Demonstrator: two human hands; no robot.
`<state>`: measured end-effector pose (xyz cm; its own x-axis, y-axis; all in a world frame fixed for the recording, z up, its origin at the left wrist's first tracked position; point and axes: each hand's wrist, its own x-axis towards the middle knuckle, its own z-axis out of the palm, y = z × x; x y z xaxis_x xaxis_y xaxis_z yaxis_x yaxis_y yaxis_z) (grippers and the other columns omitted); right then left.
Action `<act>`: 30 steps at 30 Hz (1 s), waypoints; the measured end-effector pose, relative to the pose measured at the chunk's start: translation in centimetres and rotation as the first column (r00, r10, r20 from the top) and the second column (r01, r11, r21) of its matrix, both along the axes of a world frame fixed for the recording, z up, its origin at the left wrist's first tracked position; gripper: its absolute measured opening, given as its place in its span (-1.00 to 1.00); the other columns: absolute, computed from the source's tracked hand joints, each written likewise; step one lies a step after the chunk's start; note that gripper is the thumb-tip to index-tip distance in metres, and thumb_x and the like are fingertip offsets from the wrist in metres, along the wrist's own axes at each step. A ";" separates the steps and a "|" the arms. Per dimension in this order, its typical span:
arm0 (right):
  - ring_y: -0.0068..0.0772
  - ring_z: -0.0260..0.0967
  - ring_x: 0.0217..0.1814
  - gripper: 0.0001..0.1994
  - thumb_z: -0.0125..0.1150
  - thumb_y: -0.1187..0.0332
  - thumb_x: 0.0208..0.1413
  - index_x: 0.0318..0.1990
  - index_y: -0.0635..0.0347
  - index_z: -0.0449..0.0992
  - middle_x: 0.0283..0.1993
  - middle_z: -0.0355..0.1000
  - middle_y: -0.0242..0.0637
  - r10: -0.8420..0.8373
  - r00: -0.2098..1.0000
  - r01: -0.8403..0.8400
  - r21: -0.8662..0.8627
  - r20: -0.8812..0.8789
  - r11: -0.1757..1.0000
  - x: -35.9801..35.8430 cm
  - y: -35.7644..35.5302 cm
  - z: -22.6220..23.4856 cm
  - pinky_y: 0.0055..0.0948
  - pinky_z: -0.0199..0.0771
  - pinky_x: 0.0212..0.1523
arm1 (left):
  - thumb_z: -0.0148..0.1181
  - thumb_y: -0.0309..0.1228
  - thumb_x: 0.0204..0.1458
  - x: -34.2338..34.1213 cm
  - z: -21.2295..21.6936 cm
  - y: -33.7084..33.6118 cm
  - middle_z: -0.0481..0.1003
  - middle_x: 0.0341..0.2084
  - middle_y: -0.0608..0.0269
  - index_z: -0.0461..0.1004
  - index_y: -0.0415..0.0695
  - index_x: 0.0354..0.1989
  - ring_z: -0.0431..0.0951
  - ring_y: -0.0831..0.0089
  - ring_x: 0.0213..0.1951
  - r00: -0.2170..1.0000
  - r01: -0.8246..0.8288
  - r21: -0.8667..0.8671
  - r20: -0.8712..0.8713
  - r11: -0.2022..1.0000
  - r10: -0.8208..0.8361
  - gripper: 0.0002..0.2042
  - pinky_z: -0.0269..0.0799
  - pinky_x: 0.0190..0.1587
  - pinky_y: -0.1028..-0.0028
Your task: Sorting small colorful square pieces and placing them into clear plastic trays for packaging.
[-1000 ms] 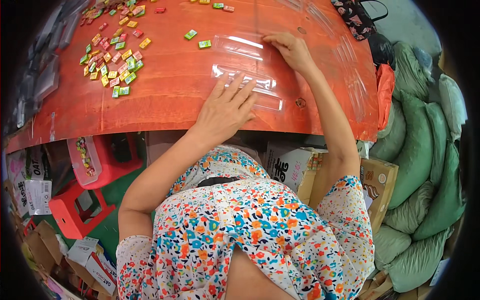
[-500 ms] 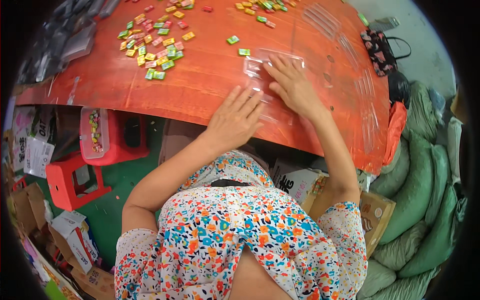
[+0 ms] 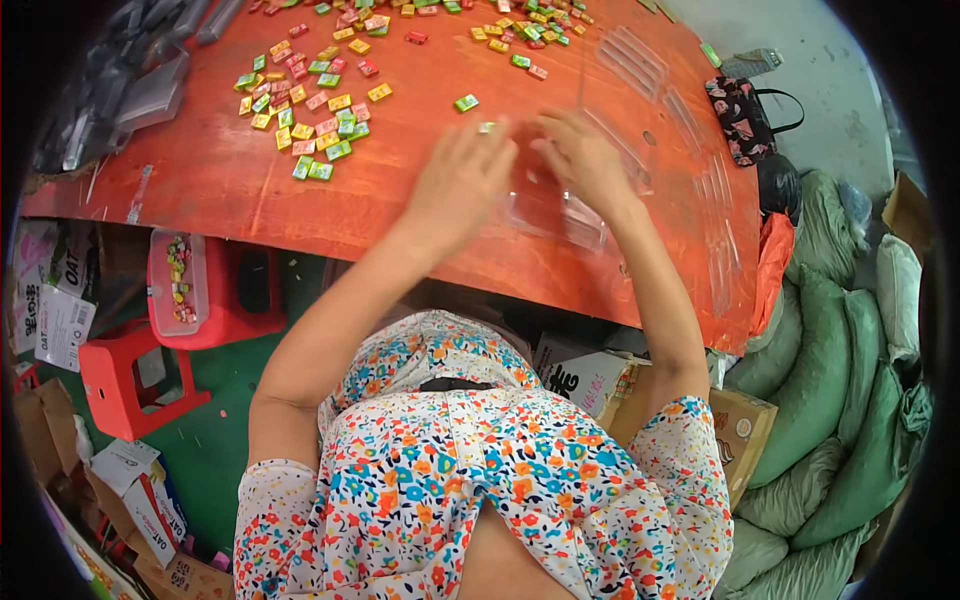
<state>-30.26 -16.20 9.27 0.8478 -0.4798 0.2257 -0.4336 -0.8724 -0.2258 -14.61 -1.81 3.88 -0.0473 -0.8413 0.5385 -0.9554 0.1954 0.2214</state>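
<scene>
My left hand (image 3: 462, 185) is over the red-orange table, its fingers smeared by motion beside a small green wrapped piece (image 3: 487, 128). My right hand (image 3: 588, 165) is just to the right, fingers bent and blurred; whether it grips anything cannot be made out. Below and between the hands lies a clear plastic case (image 3: 560, 218), partly covered by the right hand. Another clear plastic part (image 3: 625, 150) shows just right of that hand. A single green-and-yellow wrapped piece (image 3: 466, 103) lies beyond the left hand.
Small colourful wrapped pieces (image 3: 325, 125) are scattered at the far left of the table (image 3: 250, 200), with more at the far middle. Clear plastic strips (image 3: 715, 220) lie along the right. Dark plastic cases (image 3: 110, 100) pile up far left. Red stools (image 3: 130, 380) stand below.
My left hand has moved away from the clear case toward the far side. My right hand has curled its fingers, and the clear plastic under the hands has shifted. The view has tilted slightly.
</scene>
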 end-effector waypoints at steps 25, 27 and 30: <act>0.22 -0.34 0.54 -0.41 -0.28 -0.22 0.26 0.40 -0.36 0.07 0.53 -0.19 -0.13 0.009 0.982 0.012 0.110 -0.188 0.994 15.1 -2.8 -4.1 0.52 -0.44 0.34 | 0.04 -0.44 0.17 5.4 -0.5 5.2 0.32 0.20 -0.10 0.36 -0.28 0.14 0.29 0.03 0.26 0.974 -0.184 0.174 -0.101 0.967 0.203 -0.64 0.14 0.32 0.11; 0.28 -0.46 0.55 -0.40 -0.29 -0.20 0.29 0.44 -0.38 -0.01 0.56 -0.32 -0.18 0.215 0.970 -0.193 0.174 -0.117 0.966 14.5 0.1 -3.8 0.53 -0.41 0.32 | 0.05 -0.43 0.17 5.5 -0.3 6.0 0.34 0.17 -0.11 0.36 -0.28 0.14 0.33 0.03 0.23 0.970 -0.196 0.176 -0.109 0.965 0.217 -0.64 0.17 0.30 0.11; 0.10 -0.48 0.58 -0.37 -0.32 -0.21 0.30 0.46 -0.33 -0.09 0.57 -0.40 -0.19 0.383 0.923 -0.349 0.334 -0.039 0.875 12.9 2.0 -3.3 0.48 -0.53 0.35 | 0.03 -0.51 0.15 5.0 -0.1 7.2 0.37 0.14 -0.07 0.38 -0.27 0.12 0.35 0.03 0.21 0.969 -0.186 0.130 -0.138 0.974 0.203 -0.65 0.22 0.29 0.13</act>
